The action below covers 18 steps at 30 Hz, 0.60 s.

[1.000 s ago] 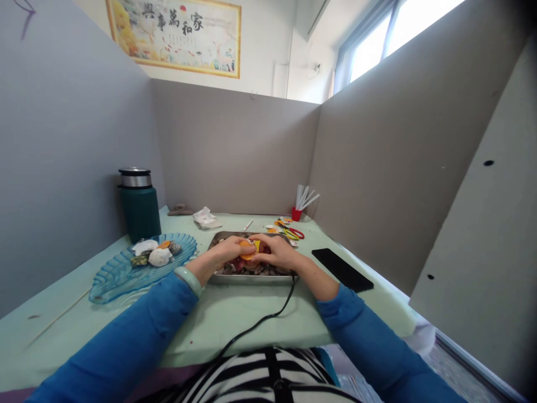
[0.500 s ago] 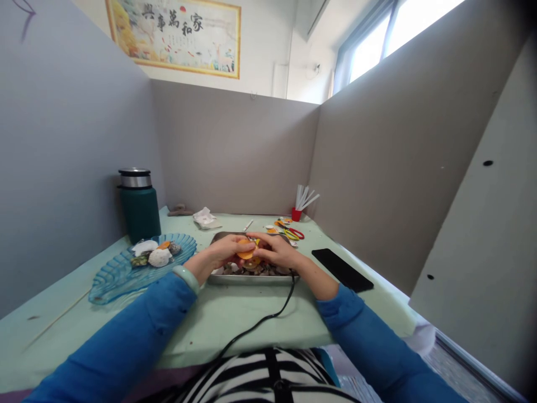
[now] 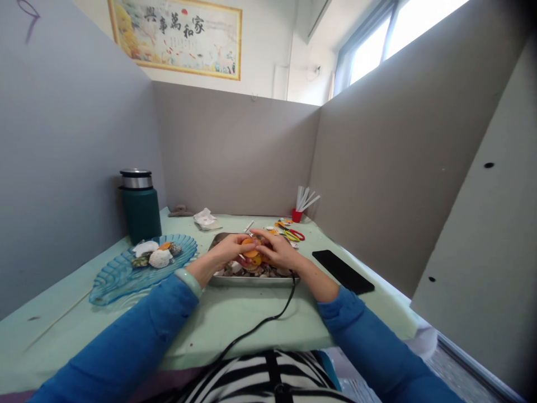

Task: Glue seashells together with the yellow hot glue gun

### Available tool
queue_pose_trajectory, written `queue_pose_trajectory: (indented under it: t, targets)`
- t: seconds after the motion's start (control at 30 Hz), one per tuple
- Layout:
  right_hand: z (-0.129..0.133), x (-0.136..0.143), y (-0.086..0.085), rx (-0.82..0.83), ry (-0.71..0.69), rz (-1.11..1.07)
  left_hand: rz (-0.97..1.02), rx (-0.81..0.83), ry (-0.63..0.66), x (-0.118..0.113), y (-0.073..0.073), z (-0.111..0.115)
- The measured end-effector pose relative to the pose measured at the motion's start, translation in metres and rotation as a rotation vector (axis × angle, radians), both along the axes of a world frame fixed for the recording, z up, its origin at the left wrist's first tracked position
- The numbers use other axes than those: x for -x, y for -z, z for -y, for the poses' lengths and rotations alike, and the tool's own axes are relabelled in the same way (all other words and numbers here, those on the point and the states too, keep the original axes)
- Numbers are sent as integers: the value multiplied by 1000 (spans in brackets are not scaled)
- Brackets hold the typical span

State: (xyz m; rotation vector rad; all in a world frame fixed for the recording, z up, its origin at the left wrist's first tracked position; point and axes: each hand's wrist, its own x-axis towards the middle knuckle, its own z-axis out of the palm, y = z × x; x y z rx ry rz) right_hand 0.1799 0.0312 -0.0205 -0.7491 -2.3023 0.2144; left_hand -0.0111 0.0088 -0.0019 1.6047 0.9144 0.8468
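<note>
Over the metal tray [image 3: 254, 281], my left hand [image 3: 235, 247] is closed on an orange shell-like piece [image 3: 250, 251], thumb on top. Close against it, my right hand [image 3: 274, 249] has its fingers curled round the same piece from the other side. A small yellow part shows just below the orange one; whether they are joined I cannot tell. Beneath the hands the tray holds many small shells [image 3: 239, 270], partly covered by my fingers. A black cord [image 3: 268, 319] runs from the tray's right front corner, near my right wrist, toward my lap.
At the left stand a blue glass plate [image 3: 113, 282] with shells and a dark green bottle [image 3: 140, 215]. Scissors [image 3: 293, 234] lie behind the tray, near a red cup [image 3: 297, 215] of white sticks. A black phone-like slab [image 3: 343, 271] lies right. Partitions enclose the table.
Both hands stay together over the tray. The orange piece has turned slightly and shifted a little to the right between the fingers, showing more of its flat face.
</note>
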Motion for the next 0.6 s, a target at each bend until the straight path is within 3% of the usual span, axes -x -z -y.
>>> queue_pose_trajectory:
  t: [0.43, 0.5, 0.6]
  targets:
    - [0, 1, 0, -55, 86, -67, -7, -54, -16, -1, 4, -2]
    - [-1, 1, -1, -43, 143, -90, -20, -45, -64, -2, 3, -3]
    - [-3, -1, -3, -37, 316, -235, -52, -15, -241, -4, 1, -5]
